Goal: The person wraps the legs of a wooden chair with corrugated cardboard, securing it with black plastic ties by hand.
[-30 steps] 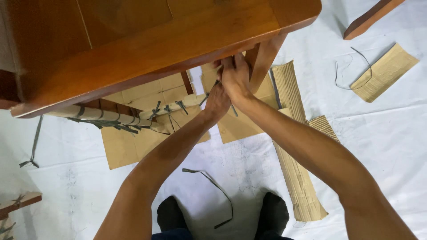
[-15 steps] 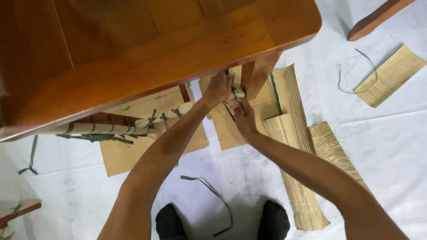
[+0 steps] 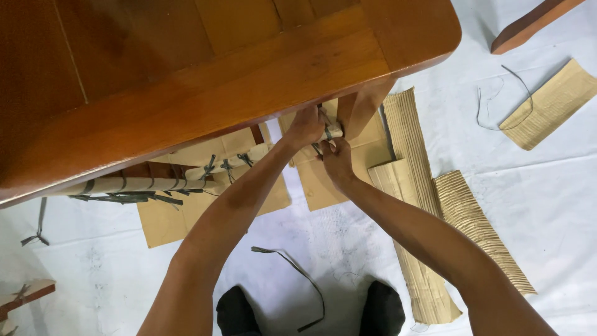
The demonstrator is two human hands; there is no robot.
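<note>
Both hands meet just under the near edge of the wooden table [image 3: 205, 81], at a cardboard-wrapped rail [image 3: 239, 160] that runs below the tabletop from lower left to upper right and ends beside the table leg [image 3: 364, 109]. The left hand [image 3: 305, 127] lies on top of the rail's right end, fingers curled down around the wrap, while the right hand [image 3: 336, 163] sits just below and to the right of it, fingertips pinched on a dark strap [image 3: 326, 132] tied around that same end (the knot itself is mostly hidden between the two hands). The rail's long axis points away from the hands toward the left, where more straps [image 3: 227, 167] circle it. Room is tight above, with the tabletop's edge overhanging the knuckles, and tight to the right, where the leg stands just beside the fingers. It is open below and toward the person, over flat cardboard sheets [image 3: 320, 180] and the white floor cloth [image 3: 547, 199]. A loose strap [image 3: 298, 270] lies near the dark shoes [image 3: 239, 311].
</note>
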